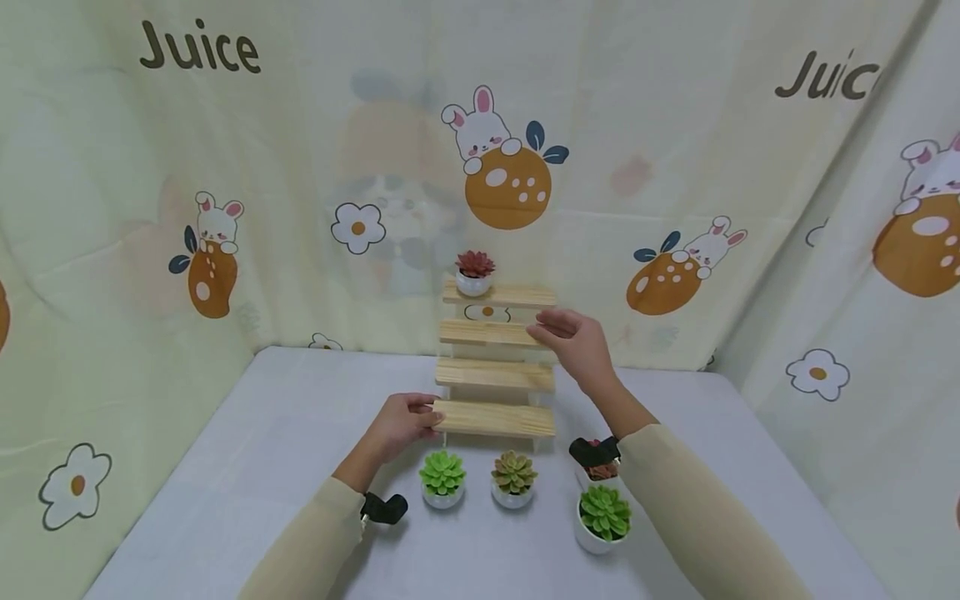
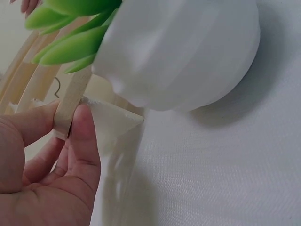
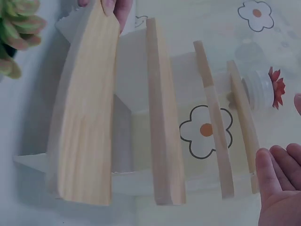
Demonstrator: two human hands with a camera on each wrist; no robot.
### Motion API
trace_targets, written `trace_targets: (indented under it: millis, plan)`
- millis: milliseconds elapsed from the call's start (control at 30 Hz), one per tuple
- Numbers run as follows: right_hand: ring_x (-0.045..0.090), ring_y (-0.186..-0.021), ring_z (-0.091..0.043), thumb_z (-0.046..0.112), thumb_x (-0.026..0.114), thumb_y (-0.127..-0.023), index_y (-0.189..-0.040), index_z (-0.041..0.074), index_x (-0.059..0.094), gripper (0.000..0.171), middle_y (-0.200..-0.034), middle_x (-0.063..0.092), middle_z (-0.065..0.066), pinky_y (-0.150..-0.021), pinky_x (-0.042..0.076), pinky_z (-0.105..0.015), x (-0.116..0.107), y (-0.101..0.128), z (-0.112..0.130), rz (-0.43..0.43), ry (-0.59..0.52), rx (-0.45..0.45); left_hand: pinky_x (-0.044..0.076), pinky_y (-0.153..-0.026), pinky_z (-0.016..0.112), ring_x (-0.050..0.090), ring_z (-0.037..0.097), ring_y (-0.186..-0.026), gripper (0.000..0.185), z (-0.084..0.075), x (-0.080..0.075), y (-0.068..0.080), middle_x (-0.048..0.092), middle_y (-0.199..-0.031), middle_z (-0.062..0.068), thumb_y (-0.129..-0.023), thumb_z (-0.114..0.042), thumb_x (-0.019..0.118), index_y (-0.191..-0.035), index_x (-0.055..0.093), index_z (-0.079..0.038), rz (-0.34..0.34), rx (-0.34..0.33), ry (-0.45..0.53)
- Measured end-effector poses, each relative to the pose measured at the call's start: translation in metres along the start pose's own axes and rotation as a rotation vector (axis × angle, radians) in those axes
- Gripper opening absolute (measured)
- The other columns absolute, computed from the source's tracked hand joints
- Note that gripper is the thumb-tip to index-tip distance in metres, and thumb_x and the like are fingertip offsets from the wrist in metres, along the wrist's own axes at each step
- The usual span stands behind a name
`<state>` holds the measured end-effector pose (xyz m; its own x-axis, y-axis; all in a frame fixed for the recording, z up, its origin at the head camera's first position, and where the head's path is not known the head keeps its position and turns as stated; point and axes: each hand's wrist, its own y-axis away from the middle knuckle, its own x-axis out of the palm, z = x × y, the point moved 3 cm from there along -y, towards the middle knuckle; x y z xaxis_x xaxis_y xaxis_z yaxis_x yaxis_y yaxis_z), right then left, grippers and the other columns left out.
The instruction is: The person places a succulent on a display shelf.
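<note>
A stepped wooden shelf stand (image 1: 495, 418) with several pale boards stands at the back of the table. My left hand (image 1: 399, 427) pinches the left end of its lowest board (image 2: 70, 106) between thumb and fingers. Beside the right end of the upper boards is my right hand (image 1: 576, 346), its fingers extended and nothing in its grasp. In the right wrist view, the right hand's fingertips (image 3: 264, 162) come close to the top board's end. On the top board, at the left, sits a red succulent in a white pot (image 1: 474, 275).
In front of the stand are a bright green succulent (image 1: 442, 475) and a brownish-green one (image 1: 514, 473), both in white pots. Another green potted succulent (image 1: 604, 512) stands at the right, before a reddish one (image 1: 602, 472) partly hidden by the right wrist. A printed curtain (image 1: 405, 308) hangs behind.
</note>
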<state>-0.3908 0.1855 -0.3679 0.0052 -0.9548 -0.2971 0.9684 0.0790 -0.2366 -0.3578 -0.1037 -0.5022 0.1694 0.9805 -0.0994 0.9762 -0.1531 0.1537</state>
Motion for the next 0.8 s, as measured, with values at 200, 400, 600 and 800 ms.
trace_targets:
  millis: [200, 400, 600, 800]
  plan:
    - [0.068, -0.11, -0.003, 0.034, 0.08, -0.09, -0.134, 0.003, 0.064, 0.057, -0.138, 0.064, -0.021, -0.089, 0.057, -0.013, -0.007, 0.021, -0.002, 0.032, -0.044, 0.006, 0.065, -0.075, 0.032, 0.069, 0.015, -0.075, 0.04, -0.003, 0.001, 0.002, 0.07, -0.106, 0.016, -0.095, 0.0, 0.069, -0.133, 0.06, 0.008, 0.0, -0.011, 0.005]
    - [0.068, -0.108, 0.001, 0.035, 0.08, -0.09, -0.136, 0.002, 0.063, 0.059, -0.138, 0.064, -0.02, -0.09, 0.057, -0.013, -0.013, 0.043, -0.011, 0.05, -0.053, 0.033, 0.065, -0.074, 0.032, 0.069, 0.016, -0.075, 0.04, -0.002, 0.001, 0.002, 0.07, -0.104, 0.015, -0.095, 0.0, 0.07, -0.132, 0.061, 0.008, -0.003, -0.016, -0.002]
    - [0.069, -0.108, 0.002, 0.036, 0.08, -0.09, -0.136, 0.005, 0.064, 0.058, -0.131, 0.071, -0.004, -0.091, 0.057, -0.013, -0.017, 0.063, -0.021, 0.024, -0.072, 0.067, 0.065, -0.073, 0.031, 0.069, 0.016, -0.075, 0.04, 0.0, 0.0, 0.003, 0.07, -0.105, 0.016, -0.095, -0.001, 0.069, -0.133, 0.06, 0.008, -0.006, -0.017, -0.003]
    - [0.069, -0.109, 0.002, 0.032, 0.078, -0.092, -0.136, 0.005, 0.064, 0.054, -0.134, 0.069, -0.009, -0.092, 0.058, -0.014, -0.021, 0.085, -0.023, 0.024, -0.081, 0.052, 0.065, -0.074, 0.031, 0.069, 0.015, -0.075, 0.041, 0.0, 0.0, 0.001, 0.07, -0.106, 0.017, -0.095, 0.0, 0.069, -0.134, 0.059, 0.009, -0.004, -0.002, 0.009]
